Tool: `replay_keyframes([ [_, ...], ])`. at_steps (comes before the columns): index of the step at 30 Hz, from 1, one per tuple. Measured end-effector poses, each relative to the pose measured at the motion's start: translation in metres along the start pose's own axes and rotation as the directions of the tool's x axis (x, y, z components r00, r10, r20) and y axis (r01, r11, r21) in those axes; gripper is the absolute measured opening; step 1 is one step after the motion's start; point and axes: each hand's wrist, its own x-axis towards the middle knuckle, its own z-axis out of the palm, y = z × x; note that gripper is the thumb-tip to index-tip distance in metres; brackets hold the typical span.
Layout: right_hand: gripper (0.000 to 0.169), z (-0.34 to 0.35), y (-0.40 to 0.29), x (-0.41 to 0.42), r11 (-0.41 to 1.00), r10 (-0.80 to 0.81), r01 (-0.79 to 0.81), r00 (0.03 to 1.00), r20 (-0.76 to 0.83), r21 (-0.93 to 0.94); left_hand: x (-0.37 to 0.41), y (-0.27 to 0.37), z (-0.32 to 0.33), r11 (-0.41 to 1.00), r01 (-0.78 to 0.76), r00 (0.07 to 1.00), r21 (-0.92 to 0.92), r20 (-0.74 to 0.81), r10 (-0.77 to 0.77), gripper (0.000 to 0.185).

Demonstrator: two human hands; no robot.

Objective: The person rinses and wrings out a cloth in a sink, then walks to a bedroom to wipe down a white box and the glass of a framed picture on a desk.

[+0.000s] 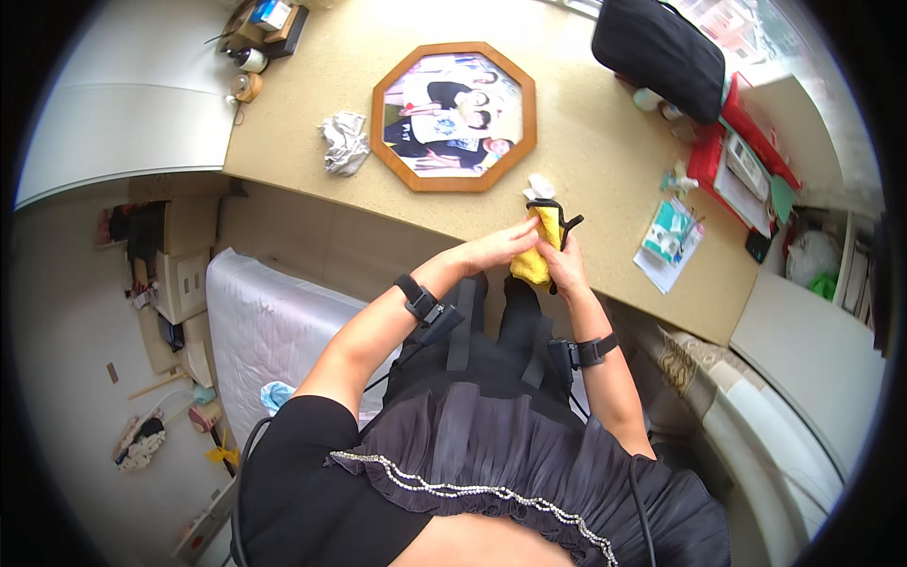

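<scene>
A yellow cloth [536, 261] with black edging and a black loop is bunched between my two hands, just in front of the table's front edge. My right hand [567, 268] grips it from the right, thumb across its front. From the left, my left hand [499, 246] presses extended fingers against its side. A crumpled white tissue [541, 187] lies on the table right beyond the cloth's top. Farther back lies an octagonal wooden picture frame [530, 117] holding a photo of several people. To its left is a crumpled greyish-white cloth [345, 143].
The beige tabletop [305, 152] bears a pack of tissues [667, 230] on papers at the right. Behind stand a red box [708, 159] and a black bag [659, 53]. Small bottles [249, 60] stand at the back left. A covered bed [276, 319] is at my left.
</scene>
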Motion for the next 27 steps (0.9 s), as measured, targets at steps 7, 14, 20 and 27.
replay_keyframes([
  [7,0.046,0.075,-0.019,0.105,0.915,-0.268,0.166,0.932,-0.244,-0.369,-0.018,-0.001,-0.13,0.303,0.333,0.914,0.893,-0.384,0.128,0.103],
  [14,0.063,0.116,-0.024,0.188,0.665,-0.558,0.018,0.677,-0.48,-0.747,-0.01,-0.021,-0.263,0.354,0.482,0.718,0.801,-0.593,0.365,0.141],
  [20,0.062,0.117,-0.049,0.261,0.494,-0.437,-0.257,0.753,-0.493,-0.83,-0.002,-0.032,-0.313,0.396,0.537,0.728,0.745,-0.646,0.229,0.148],
  [27,0.057,0.136,-0.08,0.315,0.281,-0.361,-0.368,0.815,-0.452,-0.887,-0.008,-0.037,-0.313,0.507,0.442,0.711,0.74,-0.633,0.306,0.145],
])
